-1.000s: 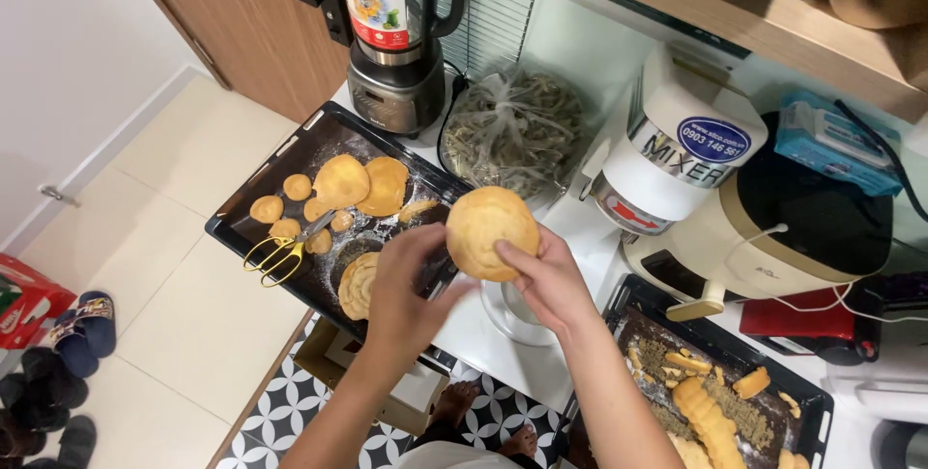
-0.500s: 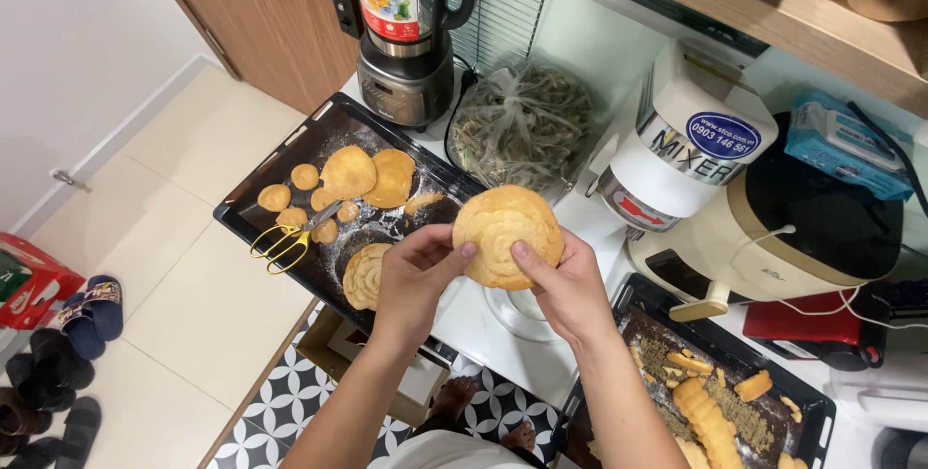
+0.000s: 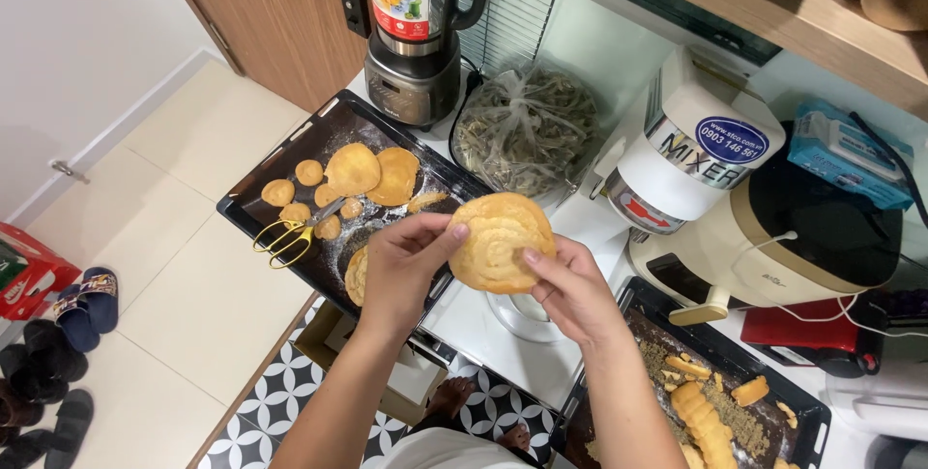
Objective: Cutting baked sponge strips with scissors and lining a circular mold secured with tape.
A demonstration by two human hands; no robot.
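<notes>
A round golden flat pastry (image 3: 501,241) with a spiral pattern is held up over the white counter (image 3: 464,319). My left hand (image 3: 406,261) grips its left edge, thumb on top. My right hand (image 3: 570,290) grips its lower right edge. Below them stands a glass bowl (image 3: 517,314), mostly hidden. Left of my hands a black baking tray (image 3: 251,213) holds several more golden pastries (image 3: 372,172) and yellow-handled scissors (image 3: 285,237).
A blender (image 3: 416,29) stands at the back. A clear bag of dried greenish strips (image 3: 527,131), a white stand mixer (image 3: 691,164), a cream cooker (image 3: 802,237) and a second black tray with pastry pieces (image 3: 706,406) crowd the counter. Sandals (image 3: 82,305) lie on the floor.
Both hands have kept hold of the pastry and turned it slightly; its patterned face now shows more fully. The view has shifted a little.
</notes>
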